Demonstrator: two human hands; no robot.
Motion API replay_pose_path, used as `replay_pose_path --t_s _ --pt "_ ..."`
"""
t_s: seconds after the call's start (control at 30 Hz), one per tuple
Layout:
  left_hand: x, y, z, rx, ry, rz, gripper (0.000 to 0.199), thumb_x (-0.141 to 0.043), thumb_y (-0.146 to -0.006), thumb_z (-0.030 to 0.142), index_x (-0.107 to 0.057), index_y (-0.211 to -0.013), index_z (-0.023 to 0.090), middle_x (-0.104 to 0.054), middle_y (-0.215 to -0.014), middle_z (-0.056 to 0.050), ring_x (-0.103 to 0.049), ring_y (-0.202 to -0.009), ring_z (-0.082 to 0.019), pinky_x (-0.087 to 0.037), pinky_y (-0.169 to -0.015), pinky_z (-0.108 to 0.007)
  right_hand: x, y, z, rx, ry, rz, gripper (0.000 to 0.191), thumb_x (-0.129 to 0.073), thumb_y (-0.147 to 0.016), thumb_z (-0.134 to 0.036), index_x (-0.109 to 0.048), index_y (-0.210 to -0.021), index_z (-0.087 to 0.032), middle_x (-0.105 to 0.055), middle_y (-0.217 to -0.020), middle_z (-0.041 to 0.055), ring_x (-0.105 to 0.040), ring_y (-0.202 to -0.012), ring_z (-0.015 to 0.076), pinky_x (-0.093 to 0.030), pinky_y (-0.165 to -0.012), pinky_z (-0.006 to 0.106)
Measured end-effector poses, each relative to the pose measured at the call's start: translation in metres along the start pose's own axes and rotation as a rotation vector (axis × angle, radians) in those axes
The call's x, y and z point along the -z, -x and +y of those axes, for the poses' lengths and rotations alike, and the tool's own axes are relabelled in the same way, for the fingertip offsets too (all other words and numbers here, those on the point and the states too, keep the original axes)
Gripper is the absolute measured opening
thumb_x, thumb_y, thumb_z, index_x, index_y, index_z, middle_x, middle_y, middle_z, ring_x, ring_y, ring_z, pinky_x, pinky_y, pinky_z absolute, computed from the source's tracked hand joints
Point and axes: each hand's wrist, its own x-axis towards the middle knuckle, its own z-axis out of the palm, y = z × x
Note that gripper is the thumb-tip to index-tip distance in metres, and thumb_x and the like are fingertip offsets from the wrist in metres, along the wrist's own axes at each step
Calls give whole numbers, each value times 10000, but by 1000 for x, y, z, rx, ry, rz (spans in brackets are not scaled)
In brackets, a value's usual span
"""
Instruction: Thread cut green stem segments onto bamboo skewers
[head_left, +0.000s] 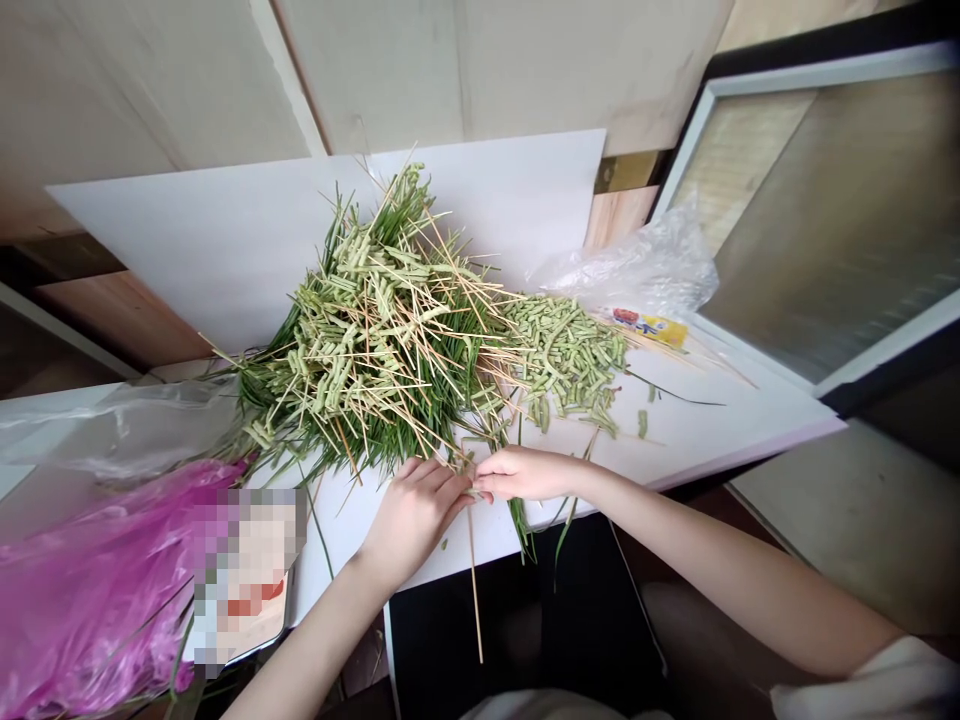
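Observation:
Both hands meet at the table's front edge, below a big heap of green leaves, pale green pieces and thin sticks [375, 330]. My left hand [420, 505] has its fingers bent and pressed together around a small green piece, largely hidden by the fingers. My right hand [517, 472] pinches at the same spot, its fingertips touching those of the left. From between the hands a thin wooden stick [475, 600] points down past the table edge. A pile of loose green pieces [562, 355] lies beyond my right hand.
A pink plastic bag [97, 590] and a partly blurred-out device [255, 580] are at the left of the white table [697, 420]. Clear plastic bags lie at the far left [135, 425] and back right [645, 265]. A framed glass panel [847, 210] stands at the right.

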Motion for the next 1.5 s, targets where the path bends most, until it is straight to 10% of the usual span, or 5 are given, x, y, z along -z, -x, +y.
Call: replay_pose_path --t_s 0.7,0.93,1.03,1.2,1.5 --pt "7 30 18 684 1487 -375 428 -679 -885 506 -713 -686 129 -607 -617 -16 -518 -604 -124 -401 -623 -245 -8 51 3 523 456 301 325 -546 -1035 -297 -759 -817 -182 -637 -611 11 -542 -590 161 -381 -576 271" --pt "0 61 -28 666 968 -249 406 -624 -909 544 -757 -802 176 -685 -716 -29 -594 -702 -182 -458 -692 -285 48 89 30 247 524 490 345 -542 -1036 -382 -781 -914 -165 -722 -733 78 -625 -634 204 -413 -637 303" --pt "-7 50 -35 505 583 -73 333 -644 -917 495 -762 -1054 215 -749 -969 -74 -642 -902 -260 -493 -817 -369 35 80 23 164 480 383 182 -619 -999 -303 -758 -1067 -206 -742 -733 18 -629 -594 168 -425 -615 262" --pt "-1 20 -15 242 309 91 457 -674 -912 426 -617 -1312 212 -693 -1198 -109 -570 -1127 -300 -459 -970 -449 8 54 4 5 123 202 538 -559 -1024 -337 -377 -1524 -255 -645 -633 -76 -533 -491 125 -388 -486 204" --pt "2 -5 19 48 386 121 87 -590 -984 241 -668 -1003 207 -726 -929 -36 -615 -875 -215 -460 -819 -364 -4 23 -7 28 -195 -37 347 -529 -1027 -347 -563 -1324 -172 -597 -644 -45 -577 -654 142 -433 -659 240"
